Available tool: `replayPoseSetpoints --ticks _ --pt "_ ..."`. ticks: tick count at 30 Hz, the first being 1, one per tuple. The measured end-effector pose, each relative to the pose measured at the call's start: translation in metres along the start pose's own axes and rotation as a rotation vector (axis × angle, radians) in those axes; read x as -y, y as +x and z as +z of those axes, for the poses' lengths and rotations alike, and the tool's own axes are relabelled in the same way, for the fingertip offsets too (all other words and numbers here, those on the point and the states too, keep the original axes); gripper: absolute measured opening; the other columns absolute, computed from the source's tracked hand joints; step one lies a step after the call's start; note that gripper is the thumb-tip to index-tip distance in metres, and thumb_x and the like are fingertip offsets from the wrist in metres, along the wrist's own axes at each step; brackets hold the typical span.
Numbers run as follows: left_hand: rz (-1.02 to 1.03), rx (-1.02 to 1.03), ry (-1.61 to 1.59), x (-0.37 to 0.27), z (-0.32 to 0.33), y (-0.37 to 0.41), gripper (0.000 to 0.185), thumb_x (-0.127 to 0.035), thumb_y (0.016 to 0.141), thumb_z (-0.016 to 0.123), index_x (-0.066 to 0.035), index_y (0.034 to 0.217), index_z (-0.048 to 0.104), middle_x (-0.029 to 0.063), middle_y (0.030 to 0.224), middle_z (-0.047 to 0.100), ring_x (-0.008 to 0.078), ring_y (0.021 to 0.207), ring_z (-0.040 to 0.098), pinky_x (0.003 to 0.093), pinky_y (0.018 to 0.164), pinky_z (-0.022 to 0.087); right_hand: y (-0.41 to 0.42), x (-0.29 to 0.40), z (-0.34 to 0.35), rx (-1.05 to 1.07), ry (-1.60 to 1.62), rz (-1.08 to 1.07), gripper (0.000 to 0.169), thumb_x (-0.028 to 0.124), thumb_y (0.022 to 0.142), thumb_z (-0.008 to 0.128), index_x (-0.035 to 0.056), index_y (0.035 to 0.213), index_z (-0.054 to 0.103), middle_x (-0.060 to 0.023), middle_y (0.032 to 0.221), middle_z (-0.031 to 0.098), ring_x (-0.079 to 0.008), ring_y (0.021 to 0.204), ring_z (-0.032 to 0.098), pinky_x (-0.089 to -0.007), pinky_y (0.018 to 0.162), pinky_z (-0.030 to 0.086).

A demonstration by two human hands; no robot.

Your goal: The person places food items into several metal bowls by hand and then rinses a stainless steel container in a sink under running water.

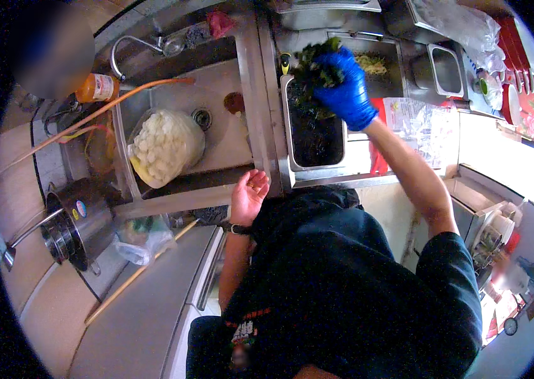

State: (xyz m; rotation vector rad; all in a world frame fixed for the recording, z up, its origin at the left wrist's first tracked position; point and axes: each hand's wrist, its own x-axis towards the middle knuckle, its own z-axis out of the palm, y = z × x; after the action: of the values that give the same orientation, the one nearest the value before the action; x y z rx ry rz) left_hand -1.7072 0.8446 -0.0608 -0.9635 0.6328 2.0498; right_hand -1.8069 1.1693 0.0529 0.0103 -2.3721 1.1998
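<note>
My right hand [342, 90], in a blue disposable glove, grips a clump of dark green leafy stuff [312, 54], possibly seaweed or greens. It is held over the far end of a rectangular stainless steel pan [316, 167], whose dark contents [316, 139] look wet. Bare and palm up, my left hand [249, 198] rests near the front rim of the steel sink [200, 193]. Its fingers are loosely curled with nothing in them. In the sink basin lies a clear plastic bag of pale white lumps [165, 144], beside the drain [201, 119].
Behind my right hand, another steel pan [392, 87] holds pale yellowish shreds [370, 64]. A yellow-and-black handle [285, 63] stands near the dark pan. An orange hose [153, 87] crosses the sink below a faucet [117, 57]. At left are an orange bottle [98, 88] and a large metal pot [82, 213].
</note>
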Motion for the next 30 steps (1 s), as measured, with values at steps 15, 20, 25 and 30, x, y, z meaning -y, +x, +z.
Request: replayPoseSetpoints --ticks 15,20,25,30 --pt "0.478 -0.128 1.022 0.040 0.054 0.014 0.016 -0.019 0.087 0.057 -0.005 0.094 0.057 0.0083 0.089 0.063 0.0198 0.081 0.062 0.0326 0.066 0.052 -0.061 -0.112 0.039 0.905 -0.378 -0.049 0.065 0.021 0.063 0.074 0.0210 0.124 0.051 -0.0176 0.135 0.034 -0.0376 0.116 0.041 -0.0427 0.097 0.039" --pt "1.057 0.130 1.783 0.037 0.112 0.039 0.026 -0.019 0.079 0.064 -0.004 0.098 0.055 0.0101 0.092 0.059 0.0257 0.083 0.057 0.0367 0.069 0.048 -0.066 -0.099 0.004 0.654 -0.397 -0.108 0.042 0.022 0.073 0.065 0.0149 0.113 0.057 -0.0163 0.120 0.049 -0.0357 0.103 0.052 -0.0424 0.084 0.046" --pt "1.379 -0.008 2.120 0.023 0.150 0.082 0.041 -0.018 0.077 0.063 -0.003 0.112 0.048 0.0193 0.102 0.053 0.0355 0.093 0.051 0.0415 0.079 0.043 -0.112 -0.062 0.006 0.841 -0.251 0.015 0.015 0.015 0.079 0.053 0.0090 0.089 0.062 -0.0177 0.081 0.062 -0.0349 0.073 0.061 -0.0415 0.061 0.050" --pt "0.890 -0.188 2.103 0.029 0.132 0.118 0.043 -0.019 0.084 0.054 0.000 0.118 0.035 0.0287 0.090 0.057 0.0425 0.078 0.057 0.0483 0.067 0.047 -0.126 -0.085 0.048 0.890 -0.276 0.175 0.015 0.015 0.077 0.053 0.0085 0.082 0.065 -0.0184 0.078 0.063 -0.0357 0.070 0.061 -0.0426 0.062 0.050"
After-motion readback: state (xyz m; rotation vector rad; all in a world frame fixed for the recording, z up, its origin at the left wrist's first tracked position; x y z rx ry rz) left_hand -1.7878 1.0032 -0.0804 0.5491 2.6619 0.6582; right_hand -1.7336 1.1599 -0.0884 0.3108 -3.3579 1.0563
